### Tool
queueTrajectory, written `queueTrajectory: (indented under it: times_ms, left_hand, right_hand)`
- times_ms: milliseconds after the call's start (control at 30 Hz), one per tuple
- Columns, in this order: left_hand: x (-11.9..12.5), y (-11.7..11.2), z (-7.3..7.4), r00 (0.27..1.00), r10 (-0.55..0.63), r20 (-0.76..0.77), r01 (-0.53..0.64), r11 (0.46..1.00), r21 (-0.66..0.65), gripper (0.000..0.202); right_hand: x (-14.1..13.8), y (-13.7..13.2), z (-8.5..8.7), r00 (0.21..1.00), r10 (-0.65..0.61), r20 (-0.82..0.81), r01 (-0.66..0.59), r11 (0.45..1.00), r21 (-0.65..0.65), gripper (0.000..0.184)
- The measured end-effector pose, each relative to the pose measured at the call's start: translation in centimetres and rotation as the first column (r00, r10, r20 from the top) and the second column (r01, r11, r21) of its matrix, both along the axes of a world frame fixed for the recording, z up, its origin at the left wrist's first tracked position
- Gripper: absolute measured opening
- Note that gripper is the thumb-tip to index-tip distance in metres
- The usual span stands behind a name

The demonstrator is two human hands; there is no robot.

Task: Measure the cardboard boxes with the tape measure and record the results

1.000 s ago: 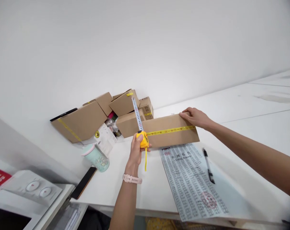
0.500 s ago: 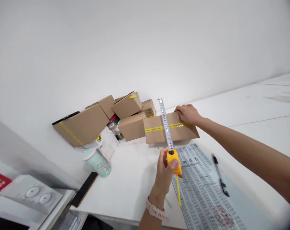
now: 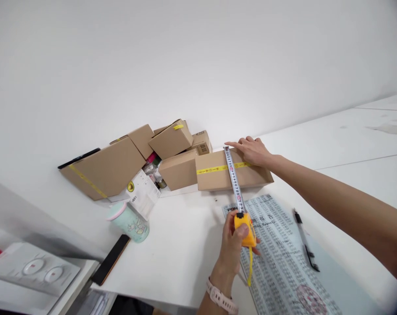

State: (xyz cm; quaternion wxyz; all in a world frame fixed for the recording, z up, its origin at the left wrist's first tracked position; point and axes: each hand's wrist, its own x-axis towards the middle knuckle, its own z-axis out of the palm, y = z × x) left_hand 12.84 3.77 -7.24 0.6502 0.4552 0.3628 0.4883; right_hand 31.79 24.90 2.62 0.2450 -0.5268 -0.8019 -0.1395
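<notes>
My left hand (image 3: 229, 251) is closed around a yellow tape measure (image 3: 247, 234), thumb on the case, with a yellow strap hanging below. Its silver blade (image 3: 233, 179) runs out across the top of a cardboard box (image 3: 214, 181) sealed with yellow tape. On the far right part of that box rests my right hand (image 3: 252, 152). Its index finger stretches left to the hooked end of the blade, at the box's far edge; the other fingers are partly hidden. Whether the fingertip presses on the hook, I cannot tell.
Left of the box, several cardboard boxes (image 3: 175, 170) are piled against the wall. A mint-green cup (image 3: 132, 225) stands at the left beside a black strip-shaped object (image 3: 111, 260). Printed papers (image 3: 270, 253) lie under my left hand, with a pen (image 3: 306, 240) to their right.
My right index finger has extended to the blade's end. The tape measure has moved slightly right and nearer, and the blade has come down onto the box. The view has shifted slightly.
</notes>
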Motion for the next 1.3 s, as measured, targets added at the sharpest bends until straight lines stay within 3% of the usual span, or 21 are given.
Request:
queueTrajectory:
  times_ms: [267,533,900,1300]
  left_hand:
    - [-0.8,0.9,-2.0,1.0,-0.011,-0.018,0.01,0.999,-0.034,0.062]
    - [-1.8,1.7,-4.0,0.999,-0.046,-0.022,0.045,0.999,-0.027,0.08]
    - [-1.7,1.4,-3.8,0.998,-0.058,-0.03,0.057,0.998,-0.029,0.079]
    - [-2.0,1.3,-3.9,0.999,-0.019,-0.034,0.017,0.998,-0.064,0.083]
  right_hand:
    - [-0.2,0.8,-0.1,0.99,-0.025,0.141,0.016,0.998,0.064,0.058]
    - [-0.2,0.6,-0.6,0.991,-0.024,0.134,0.009,0.994,0.108,0.06]
    - [0.0,1.0,-1.1,0.997,0.003,0.082,-0.012,0.993,0.114,0.064]
    - [-0.1,0.3,-0.5,0.992,-0.003,0.127,-0.01,0.995,0.099,0.063]
